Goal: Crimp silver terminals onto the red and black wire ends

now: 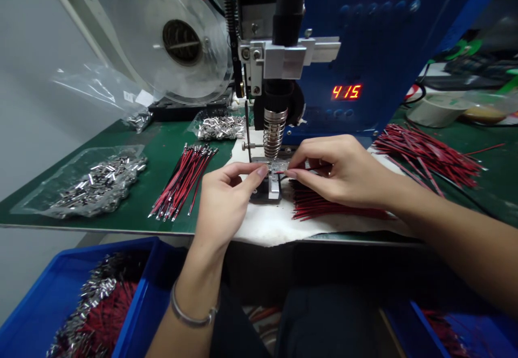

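Observation:
At the small metal fixture (274,188) under the soldering machine's spring-wrapped head (275,131), both hands work close together. My left hand (224,199) is closed, thumb and index finger pinched at the fixture's left side; whatever is between them is too small to make out. From the right, my right hand (343,172) pinches a thin red-and-black wire (280,172), its end pointing into the fixture. Below that hand, a bundle of red-and-black wires (327,210) lies on white paper (263,228), partly covered by the hand.
Left on the green table are wires with metal ends (182,180) and a clear bag of small metal parts (101,185); another bag (220,126) lies behind. A red wire pile (433,153) is at right. The blue machine body (343,40) stands behind. Below sits a blue bin (148,288).

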Demonstrator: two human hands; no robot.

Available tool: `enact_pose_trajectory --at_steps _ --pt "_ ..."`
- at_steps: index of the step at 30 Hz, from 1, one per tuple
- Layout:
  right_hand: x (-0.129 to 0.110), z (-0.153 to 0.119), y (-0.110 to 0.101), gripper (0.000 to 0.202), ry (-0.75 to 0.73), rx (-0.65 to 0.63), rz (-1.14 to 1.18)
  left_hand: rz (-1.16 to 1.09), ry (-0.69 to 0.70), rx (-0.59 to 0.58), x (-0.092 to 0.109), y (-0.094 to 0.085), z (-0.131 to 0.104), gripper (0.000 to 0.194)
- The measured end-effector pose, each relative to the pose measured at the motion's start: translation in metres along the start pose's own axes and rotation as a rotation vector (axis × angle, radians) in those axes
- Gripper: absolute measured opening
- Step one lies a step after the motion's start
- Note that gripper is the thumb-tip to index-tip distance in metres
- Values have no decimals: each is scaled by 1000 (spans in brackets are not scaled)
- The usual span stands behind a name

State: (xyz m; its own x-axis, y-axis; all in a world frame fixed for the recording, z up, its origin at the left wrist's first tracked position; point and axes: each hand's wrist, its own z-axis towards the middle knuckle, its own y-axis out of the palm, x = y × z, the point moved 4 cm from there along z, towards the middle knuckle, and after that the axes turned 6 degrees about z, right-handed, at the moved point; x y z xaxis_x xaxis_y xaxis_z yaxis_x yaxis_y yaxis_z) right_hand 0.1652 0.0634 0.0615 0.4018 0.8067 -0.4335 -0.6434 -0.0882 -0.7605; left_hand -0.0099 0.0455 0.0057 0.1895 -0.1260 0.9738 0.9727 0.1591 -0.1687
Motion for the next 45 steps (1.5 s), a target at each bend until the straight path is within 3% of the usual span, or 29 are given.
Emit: enact_pose_trajectory --at_steps 31,45 --pt "1 0 1 8 7 -10 -9 44 -10 17 0 0 -1 31" --pt "1 0 1 9 38 -22 5 25 48 17 2 1 -1 24"
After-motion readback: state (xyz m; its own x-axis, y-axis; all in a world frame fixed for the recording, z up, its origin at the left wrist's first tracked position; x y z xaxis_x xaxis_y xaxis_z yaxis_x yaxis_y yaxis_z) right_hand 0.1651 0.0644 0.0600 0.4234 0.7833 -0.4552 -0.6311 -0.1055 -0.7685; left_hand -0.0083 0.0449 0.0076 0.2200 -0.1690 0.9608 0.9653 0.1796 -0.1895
